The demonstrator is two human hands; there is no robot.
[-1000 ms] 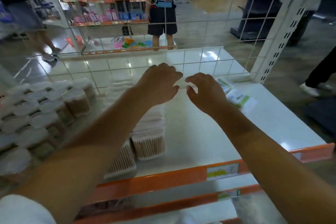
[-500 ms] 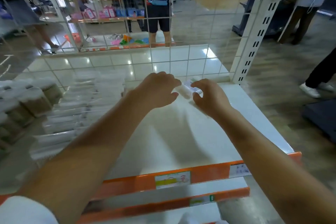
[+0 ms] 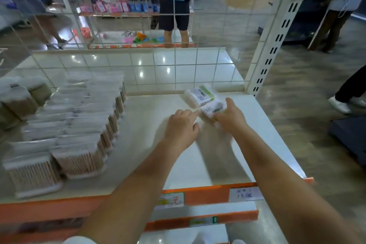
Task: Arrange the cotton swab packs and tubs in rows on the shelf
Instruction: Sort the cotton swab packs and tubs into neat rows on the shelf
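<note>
Pinching the small clear white-labelled swab pack [image 3: 213, 109], my right hand [image 3: 230, 120] is squaring it beside the green-labelled pack [image 3: 201, 95] near the white shelf's [image 3: 178, 166] back-right corner — left fingertips [image 3: 195, 113] nudging; best keeping edges flush.

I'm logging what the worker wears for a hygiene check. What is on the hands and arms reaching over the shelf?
Both the left hand and the right hand are bare: no gloves, rings or watch show. The forearms are uncovered; a white sleeve edge shows at the left upper arm.
</note>
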